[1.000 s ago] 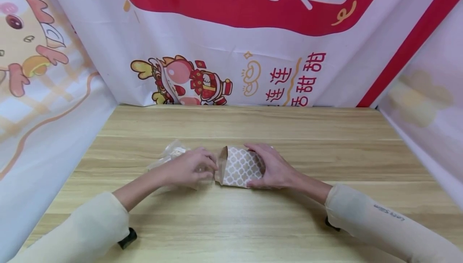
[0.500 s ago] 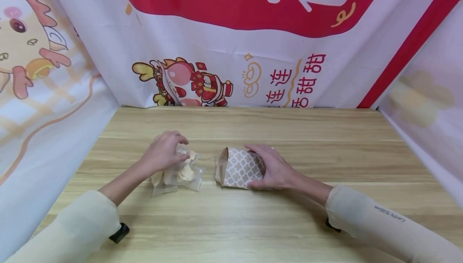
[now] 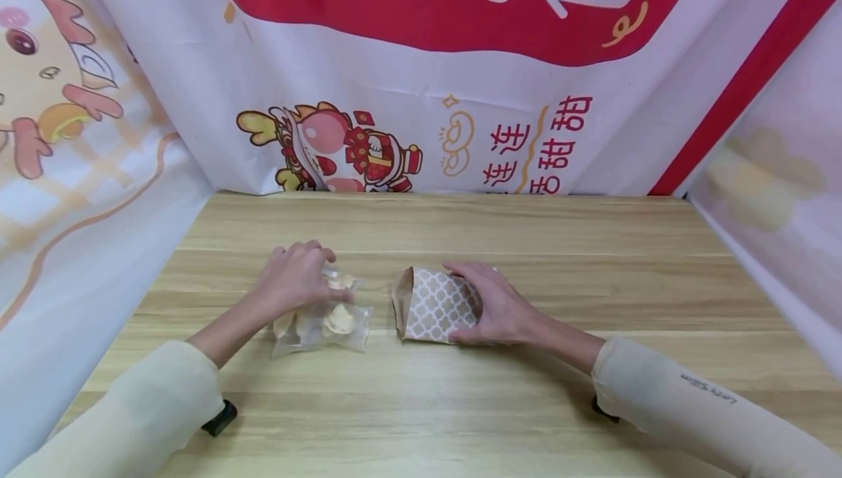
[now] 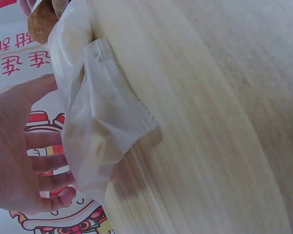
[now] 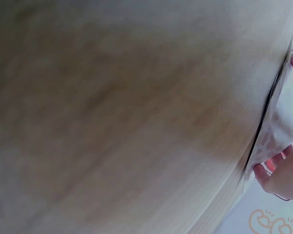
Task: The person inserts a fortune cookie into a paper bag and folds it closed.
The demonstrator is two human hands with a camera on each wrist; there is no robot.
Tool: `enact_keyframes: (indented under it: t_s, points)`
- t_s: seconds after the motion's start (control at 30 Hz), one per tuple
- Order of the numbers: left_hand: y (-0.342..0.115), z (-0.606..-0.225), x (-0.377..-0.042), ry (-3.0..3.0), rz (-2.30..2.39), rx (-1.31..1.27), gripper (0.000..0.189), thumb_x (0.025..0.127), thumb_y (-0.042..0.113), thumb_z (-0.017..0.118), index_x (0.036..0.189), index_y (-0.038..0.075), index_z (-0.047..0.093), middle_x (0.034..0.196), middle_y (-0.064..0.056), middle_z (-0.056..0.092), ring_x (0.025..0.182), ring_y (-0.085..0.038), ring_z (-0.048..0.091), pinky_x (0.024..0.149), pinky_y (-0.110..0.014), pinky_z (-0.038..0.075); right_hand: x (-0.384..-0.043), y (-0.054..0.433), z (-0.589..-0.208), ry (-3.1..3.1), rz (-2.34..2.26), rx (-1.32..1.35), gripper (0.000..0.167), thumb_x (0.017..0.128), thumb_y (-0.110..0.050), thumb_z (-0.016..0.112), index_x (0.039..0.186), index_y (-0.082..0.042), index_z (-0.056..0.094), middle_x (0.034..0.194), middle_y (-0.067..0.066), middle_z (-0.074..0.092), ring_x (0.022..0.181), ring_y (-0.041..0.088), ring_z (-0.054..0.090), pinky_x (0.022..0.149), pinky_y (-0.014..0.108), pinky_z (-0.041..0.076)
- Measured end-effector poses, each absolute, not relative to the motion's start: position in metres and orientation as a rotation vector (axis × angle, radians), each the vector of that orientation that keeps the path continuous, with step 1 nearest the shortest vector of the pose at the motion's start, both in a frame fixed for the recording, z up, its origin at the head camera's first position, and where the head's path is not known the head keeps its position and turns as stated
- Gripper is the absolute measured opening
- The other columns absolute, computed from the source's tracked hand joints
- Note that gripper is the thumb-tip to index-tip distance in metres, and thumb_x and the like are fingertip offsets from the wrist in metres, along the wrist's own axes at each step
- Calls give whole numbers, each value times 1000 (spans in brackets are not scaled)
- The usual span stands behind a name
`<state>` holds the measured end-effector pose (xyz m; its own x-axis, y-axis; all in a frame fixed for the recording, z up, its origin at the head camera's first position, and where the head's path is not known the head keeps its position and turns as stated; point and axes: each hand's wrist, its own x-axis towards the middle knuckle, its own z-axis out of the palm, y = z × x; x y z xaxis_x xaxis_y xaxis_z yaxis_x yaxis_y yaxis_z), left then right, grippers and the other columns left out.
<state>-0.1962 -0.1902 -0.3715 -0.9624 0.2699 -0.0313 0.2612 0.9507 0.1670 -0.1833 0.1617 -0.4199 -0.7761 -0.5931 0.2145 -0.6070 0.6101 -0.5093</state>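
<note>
Several small clear plastic packets [image 3: 340, 319] with pale cream, curved pieces inside lie in a cluster left of centre. My left hand [image 3: 296, 273] is over them, fingers spread and bent downward. In the left wrist view its thumb and fingertips come right to the edge of one packet [image 4: 97, 117], which has a serrated end. A brown paper bag [image 3: 437, 302] with a white lattice pattern lies on its side, its mouth facing left toward the packets. My right hand [image 3: 496, 306] grips the bag's closed end across its width, thumb on the near side, fingers on the far side.
The wood-grain table [image 3: 421, 405] is enclosed by printed cloth. A red and white cloth [image 3: 421, 83] hangs along the back edge, and further cloths stand at left and right.
My left hand has moved left, from the bag's mouth to over the packets, and its fingers have since lowered slightly. The right hand and the bag have stayed in place.
</note>
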Motion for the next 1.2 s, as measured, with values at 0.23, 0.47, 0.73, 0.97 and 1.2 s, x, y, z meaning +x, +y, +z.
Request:
enact_keyframes:
  t_s: [0.23,0.47,0.73,0.97,1.2]
  points:
    - [-189,-370,-199,2997,244,429,85,75,64,84,129,0,69,124,-24,67,109,-43,64,95,-65,48,-183,161,-418,-2800,891,1045,109,60,-41,98,151,-10,48,144,12,58,134,33,52,115,60,38]
    - [-191,-369,-199,2948,310,411,84,76,53,88,133,-3,65,125,-29,62,110,-43,61,94,-64,52,-184,161,-418,-2787,888,1053,103,60,-41,98,147,-12,53,141,10,60,132,31,53,113,59,40]
    - [-194,-368,-198,2942,362,372,83,75,43,90,137,-4,61,128,-32,58,111,-45,58,93,-62,53,-183,160,-417,-2796,886,1049,103,60,-41,98,147,-12,53,141,9,59,132,31,52,114,59,39]
    - [-199,-368,-198,2951,360,346,85,76,42,89,140,-4,58,126,-32,57,109,-44,58,95,-65,51,-182,160,-417,-2810,895,1032,103,60,-40,98,147,-12,53,142,10,59,133,31,52,115,59,38]
    - [-201,-369,-201,2983,400,408,78,73,34,89,136,-3,61,127,-31,59,115,-47,57,98,-66,49,-182,160,-417,-2802,897,1033,102,60,-41,97,147,-10,53,143,11,59,134,32,52,116,59,37]
